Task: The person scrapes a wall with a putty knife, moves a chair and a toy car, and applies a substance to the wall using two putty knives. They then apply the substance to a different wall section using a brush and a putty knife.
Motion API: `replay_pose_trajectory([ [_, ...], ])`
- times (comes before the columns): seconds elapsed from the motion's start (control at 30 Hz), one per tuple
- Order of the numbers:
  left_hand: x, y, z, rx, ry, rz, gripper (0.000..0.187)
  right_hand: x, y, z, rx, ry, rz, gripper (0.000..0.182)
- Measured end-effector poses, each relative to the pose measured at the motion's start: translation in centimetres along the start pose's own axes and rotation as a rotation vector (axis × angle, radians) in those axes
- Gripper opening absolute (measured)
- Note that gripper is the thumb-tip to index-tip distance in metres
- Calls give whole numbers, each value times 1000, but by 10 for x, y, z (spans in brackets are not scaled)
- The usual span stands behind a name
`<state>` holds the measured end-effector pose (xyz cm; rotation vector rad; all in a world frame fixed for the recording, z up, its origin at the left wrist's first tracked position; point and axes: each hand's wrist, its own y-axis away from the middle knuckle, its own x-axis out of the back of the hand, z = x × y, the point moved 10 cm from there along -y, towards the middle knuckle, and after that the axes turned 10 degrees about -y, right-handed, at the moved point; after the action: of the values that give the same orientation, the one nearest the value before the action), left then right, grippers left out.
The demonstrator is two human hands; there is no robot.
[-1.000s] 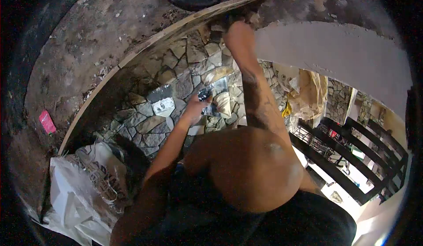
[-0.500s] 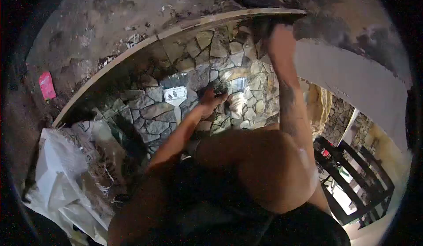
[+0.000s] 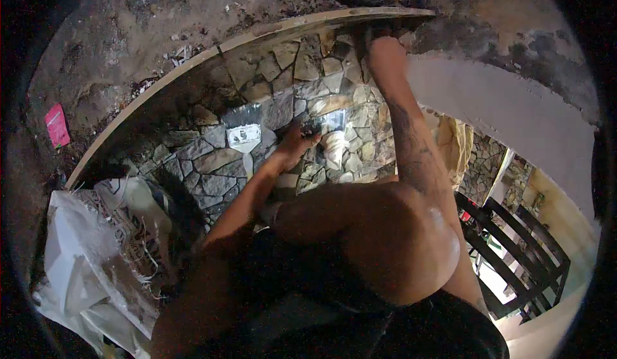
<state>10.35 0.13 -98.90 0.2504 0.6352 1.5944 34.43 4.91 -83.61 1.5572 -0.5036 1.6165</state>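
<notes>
My left hand (image 3: 297, 148) reaches over the stone-patterned surface (image 3: 220, 160), its fingers curled at a small dark object (image 3: 312, 126). Right beside those fingertips are a brightly lit, clear-looking piece (image 3: 334, 120) and a pale, cup-shaped thing (image 3: 335, 148). To the left of this hand lies a wide brush (image 3: 244, 138) with a white handle and dark bristles. My right hand (image 3: 387, 58) is a fist close under the far end of the curved light strip (image 3: 257, 35); I cannot tell what it grips, as its fingers are in shadow.
A pink packet (image 3: 57, 126) lies on the dirty ground beyond the strip. White and printed sacks (image 3: 83, 250) are heaped at left. A grey panel (image 3: 495, 95) curves past my right arm, with a dark slatted frame (image 3: 514, 256) below. My bent knee (image 3: 411, 250) fills the middle.
The whole view has shifted slightly left. My right hand, blurred before, has moved a little left along the strip. The left hand keeps its place beside the lit piece.
</notes>
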Motion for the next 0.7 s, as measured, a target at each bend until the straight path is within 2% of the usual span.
replay_pose_trajectory([
  [0.07, -11, -1, -8, 86, 128, -129, 63, 5, -1, 6, -22, -10, -55, 14],
  [0.17, -18, -21, -42, -37, 39, -43, 60, 2, -5, -1, -2, -9, -114, 14],
  [0.23, -16, -18, -40, 22, -23, -21, 58, -3, 0, 4, -32, -6, -117, 15],
  [0.3, -6, -11, -20, 29, 31, 37, 56, -5, -6, 3, -75, 2, -75, 16],
  [0.37, 9, 15, 39, 150, -138, -71, 57, -12, -9, 3, -50, 46, -115, 17],
  [0.43, 10, 13, 36, 91, -212, -78, 57, -16, -11, 3, -40, 40, -109, 17],
  [0.47, 2, 4, 8, -28, -204, -42, 57, -16, -6, 7, -56, 13, -87, 17],
  [0.53, -1, 0, 7, -118, -95, 0, 57, -12, -3, 12, -26, 37, -65, 16],
  [0.6, -2, -2, 3, -41, 108, 18, 57, -12, -5, 8, 72, 132, -83, 15],
  [0.63, 0, -4, -3, 10, -121, -27, 59, 7, -4, 5, 5, 68, -29, 16],
  [0.7, 0, -7, -1, -3, -39, -22, 62, 33, 8, 3, -121, -66, 58, 16],
])
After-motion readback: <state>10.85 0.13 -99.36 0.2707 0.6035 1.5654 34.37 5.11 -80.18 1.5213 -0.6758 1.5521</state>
